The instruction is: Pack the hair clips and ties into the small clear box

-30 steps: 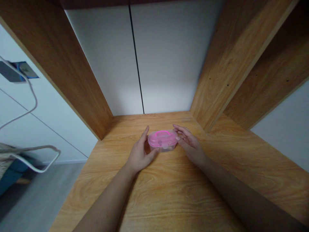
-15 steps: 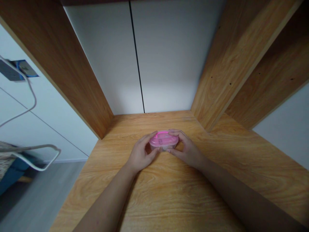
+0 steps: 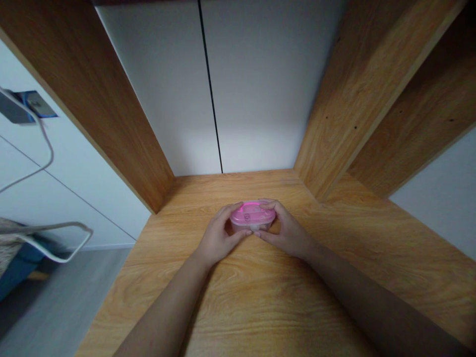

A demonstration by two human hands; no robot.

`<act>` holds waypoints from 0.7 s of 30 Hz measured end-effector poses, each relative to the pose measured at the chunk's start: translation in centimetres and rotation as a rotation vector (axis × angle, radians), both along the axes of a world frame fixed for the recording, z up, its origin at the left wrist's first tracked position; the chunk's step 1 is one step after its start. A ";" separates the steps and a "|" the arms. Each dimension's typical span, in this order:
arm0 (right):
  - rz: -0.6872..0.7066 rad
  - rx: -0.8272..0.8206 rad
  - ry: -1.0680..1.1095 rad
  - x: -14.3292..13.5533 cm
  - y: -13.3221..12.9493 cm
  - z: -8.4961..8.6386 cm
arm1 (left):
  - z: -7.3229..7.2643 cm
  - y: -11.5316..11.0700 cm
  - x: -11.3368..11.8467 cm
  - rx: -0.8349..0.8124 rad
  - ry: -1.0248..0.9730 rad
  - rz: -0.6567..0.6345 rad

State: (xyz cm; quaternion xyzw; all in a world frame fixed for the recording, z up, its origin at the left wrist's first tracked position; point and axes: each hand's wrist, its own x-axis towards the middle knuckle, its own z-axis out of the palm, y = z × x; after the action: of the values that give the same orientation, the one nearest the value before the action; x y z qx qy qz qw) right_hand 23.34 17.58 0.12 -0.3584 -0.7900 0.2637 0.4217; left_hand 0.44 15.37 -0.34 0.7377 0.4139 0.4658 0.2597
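A small oval plastic box (image 3: 253,216) with a pink see-through lid and a clear lower part rests on the wooden desk top. A brighter pink handle shows on its lid. My left hand (image 3: 219,235) grips the box's left end, fingers on the lid and thumb low on the front. At the right end, my right hand (image 3: 288,230) holds it the same way. Both thumb tips almost meet at the front, near a pale clasp. What lies inside the box I cannot make out.
The wooden desk top (image 3: 238,302) runs back to a white panel (image 3: 256,99). Upright wooden boards (image 3: 111,104) flank it left and right. At far left, a white cable (image 3: 50,148) hangs by a wall socket, above a grey floor (image 3: 92,277).
Both thumbs have slid inward along the front of the box, closer to each other. The box has stayed in nearly the same place.
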 end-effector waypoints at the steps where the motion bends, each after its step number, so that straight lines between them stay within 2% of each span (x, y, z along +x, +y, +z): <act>1: 0.011 0.029 -0.007 0.0 0.1 0.1 | 0.0 0.0 0.0 0.003 -0.001 -0.001; 5: 0.025 0.090 -0.041 0.2 0.4 0.3 | -0.1 0.1 0.1 0.012 0.004 0.003; 10: 0.027 0.081 -0.036 0.2 0.4 0.3 | -0.3 0.1 0.2 -0.010 -0.028 0.010; 14: -0.023 0.064 -0.030 -0.1 0.3 0.4 | -0.4 0.1 0.3 -0.044 -0.057 -0.002; 21: -0.024 0.095 -0.124 -0.3 0.3 0.8 | -0.5 0.2 0.3 -0.053 -0.097 -0.023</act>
State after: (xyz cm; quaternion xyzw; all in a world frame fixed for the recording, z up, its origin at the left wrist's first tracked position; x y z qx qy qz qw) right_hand 23.04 17.91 0.90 -0.3631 -0.8219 0.1981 0.3917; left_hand 0.78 15.56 -0.89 0.7120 0.4045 0.4869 0.3041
